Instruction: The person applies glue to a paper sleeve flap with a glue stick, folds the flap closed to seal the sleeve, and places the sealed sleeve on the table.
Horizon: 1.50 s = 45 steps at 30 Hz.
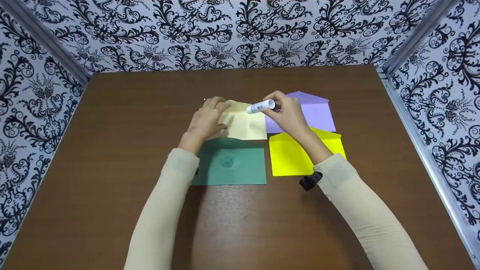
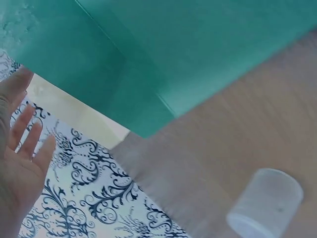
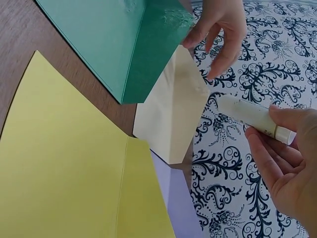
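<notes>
My right hand (image 1: 289, 114) pinches a white glue stick (image 1: 258, 107) between thumb and fingers, above the right part of a cream envelope (image 1: 247, 125). In the right wrist view the glue stick (image 3: 247, 115) is tilted, its far end toward the left hand. My left hand (image 1: 208, 117) is at the cream envelope's left side, fingers loosely bent and holding nothing. The left wrist view shows that hand (image 2: 25, 158) with fingers spread; whether it touches the paper is unclear. The cream envelope's flap (image 3: 190, 94) is unfolded.
A green envelope (image 1: 232, 174) lies nearest me, with a wet-looking smear on its flap (image 3: 173, 20). Yellow (image 1: 285, 159) and purple (image 1: 318, 114) envelopes lie at right. A white cylindrical piece (image 2: 267, 203) shows in the left wrist view. Patterned walls (image 1: 240, 33) border the brown table (image 1: 112, 168).
</notes>
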Motion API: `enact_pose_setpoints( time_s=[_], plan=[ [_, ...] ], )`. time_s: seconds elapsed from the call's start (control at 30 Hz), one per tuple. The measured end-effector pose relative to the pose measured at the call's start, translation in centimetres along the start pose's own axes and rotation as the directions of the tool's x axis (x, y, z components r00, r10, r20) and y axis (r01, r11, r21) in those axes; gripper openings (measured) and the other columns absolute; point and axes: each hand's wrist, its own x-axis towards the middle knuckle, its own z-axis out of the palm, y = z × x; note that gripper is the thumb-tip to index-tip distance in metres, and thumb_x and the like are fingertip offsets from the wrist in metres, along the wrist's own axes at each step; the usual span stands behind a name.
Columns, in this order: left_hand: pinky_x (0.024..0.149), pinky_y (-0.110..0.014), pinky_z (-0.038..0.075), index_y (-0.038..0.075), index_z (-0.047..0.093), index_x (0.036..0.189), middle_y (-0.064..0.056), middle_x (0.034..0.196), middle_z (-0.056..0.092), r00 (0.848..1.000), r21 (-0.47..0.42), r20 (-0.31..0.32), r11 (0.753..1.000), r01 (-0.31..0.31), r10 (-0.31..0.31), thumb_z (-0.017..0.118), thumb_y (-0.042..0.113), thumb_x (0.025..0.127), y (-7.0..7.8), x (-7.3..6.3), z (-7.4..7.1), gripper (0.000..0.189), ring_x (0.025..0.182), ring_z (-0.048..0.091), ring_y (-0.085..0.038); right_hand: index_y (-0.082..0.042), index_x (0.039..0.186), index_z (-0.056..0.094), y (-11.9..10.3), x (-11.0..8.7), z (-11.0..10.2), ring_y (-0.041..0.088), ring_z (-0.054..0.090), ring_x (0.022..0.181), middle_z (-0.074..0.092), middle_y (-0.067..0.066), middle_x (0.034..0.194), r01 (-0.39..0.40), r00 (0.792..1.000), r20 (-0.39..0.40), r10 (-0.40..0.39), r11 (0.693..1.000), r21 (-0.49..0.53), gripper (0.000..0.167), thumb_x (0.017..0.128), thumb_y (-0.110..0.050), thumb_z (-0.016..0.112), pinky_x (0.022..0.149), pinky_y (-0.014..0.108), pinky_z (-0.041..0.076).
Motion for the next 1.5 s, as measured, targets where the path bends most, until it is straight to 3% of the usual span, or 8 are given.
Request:
enact_pose_setpoints(
  time_s=[0.2, 0.33, 0.63, 0.8, 0.97, 1.13, 1.37, 1.5],
  plan=[
    [0.121, -0.052, 0.032, 0.013, 0.023, 0.159, -0.009, 0.167, 0.018, 0.999, 0.057, 0.037, 0.998, 0.019, -0.021, 0.086, 0.033, 0.077, 0.4, 0.7, 0.4, 0.106, 0.154, 0.018, -0.032, -0.002, 0.114, 0.064, 0.2, -0.2, -0.3, 0.027, 0.073, 0.103, 0.072, 0.017, 0.119, 0.009, 1.000, -0.021, -0.009, 1.000, 0.015, 0.030, 0.089, -0.015, 0.075, 0.086, 0.036, 0.061],
    [0.127, -0.048, 0.019, 0.011, 0.009, 0.161, -0.010, 0.169, 0.009, 0.995, 0.089, 0.088, 0.995, 0.035, -0.043, 0.089, 0.037, 0.073, 0.5, 1.0, 0.7, 0.122, 0.155, 0.014, -0.033, -0.001, 0.113, 0.065, 0.5, -0.2, -0.5, 0.026, 0.074, 0.099, 0.073, 0.016, 0.116, 0.022, 0.999, -0.032, -0.022, 0.999, 0.023, 0.030, 0.088, -0.014, 0.076, 0.085, 0.035, 0.062],
    [0.127, -0.049, 0.017, 0.009, 0.001, 0.161, -0.012, 0.168, 0.011, 0.986, 0.126, 0.155, 0.991, 0.035, -0.054, 0.088, 0.034, 0.074, 0.4, 1.4, 1.4, 0.126, 0.155, 0.016, -0.032, -0.001, 0.114, 0.065, 0.7, -0.3, -0.8, 0.026, 0.074, 0.100, 0.073, 0.016, 0.116, 0.015, 0.999, -0.033, -0.014, 1.000, 0.025, 0.030, 0.089, -0.015, 0.076, 0.087, 0.035, 0.061],
    [0.127, -0.049, 0.019, 0.010, 0.001, 0.161, -0.016, 0.164, 0.020, 0.988, 0.101, 0.147, 0.994, 0.031, -0.046, 0.089, 0.031, 0.073, 0.2, 1.4, 1.7, 0.126, 0.152, 0.022, -0.034, -0.001, 0.114, 0.065, 0.8, -0.3, -0.9, 0.026, 0.074, 0.100, 0.073, 0.017, 0.116, 0.011, 0.999, -0.036, -0.010, 1.000, 0.018, 0.030, 0.089, -0.015, 0.076, 0.086, 0.034, 0.061],
    [0.127, -0.049, 0.018, 0.010, 0.007, 0.161, -0.020, 0.156, 0.028, 0.991, 0.107, 0.130, 0.994, 0.006, -0.020, 0.087, 0.029, 0.074, 0.2, 1.4, 1.9, 0.120, 0.148, 0.028, -0.036, -0.002, 0.114, 0.064, 1.0, -0.2, -1.0, 0.026, 0.074, 0.099, 0.073, 0.016, 0.116, 0.000, 0.999, -0.034, 0.001, 1.000, 0.025, 0.031, 0.089, -0.015, 0.076, 0.084, 0.031, 0.061],
    [0.127, -0.047, 0.019, 0.009, 0.028, 0.154, -0.018, 0.147, 0.038, 0.991, 0.129, 0.135, 0.992, -0.013, -0.005, 0.083, 0.026, 0.078, 0.3, 1.4, 1.8, 0.096, 0.141, 0.037, -0.035, -0.001, 0.114, 0.065, 1.1, -0.2, -1.1, 0.026, 0.074, 0.098, 0.074, 0.017, 0.115, 0.002, 0.999, -0.040, -0.001, 0.999, 0.035, 0.031, 0.088, -0.014, 0.076, 0.082, 0.027, 0.061],
    [0.106, -0.046, 0.048, 0.014, 0.047, 0.142, -0.012, 0.137, 0.048, 0.985, 0.111, 0.171, 0.994, -0.025, 0.006, 0.078, 0.025, 0.084, 0.5, 1.1, 1.6, 0.067, 0.129, 0.047, -0.033, 0.000, 0.113, 0.065, 1.4, -0.3, -1.2, 0.027, 0.074, 0.099, 0.073, 0.018, 0.116, 0.007, 0.999, -0.045, -0.005, 0.999, 0.052, 0.030, 0.088, -0.013, 0.076, 0.082, 0.027, 0.061],
    [0.099, -0.046, 0.053, 0.017, 0.053, 0.141, -0.010, 0.137, 0.051, 0.983, 0.096, 0.182, 0.995, -0.016, -0.002, 0.078, 0.024, 0.084, 0.6, 1.1, 1.7, 0.063, 0.130, 0.050, -0.031, -0.002, 0.114, 0.065, 1.6, -0.3, -1.3, 0.026, 0.073, 0.100, 0.072, 0.016, 0.117, -0.012, 0.999, -0.040, 0.014, 0.998, 0.056, 0.030, 0.089, -0.014, 0.076, 0.083, 0.026, 0.061]
  ],
)
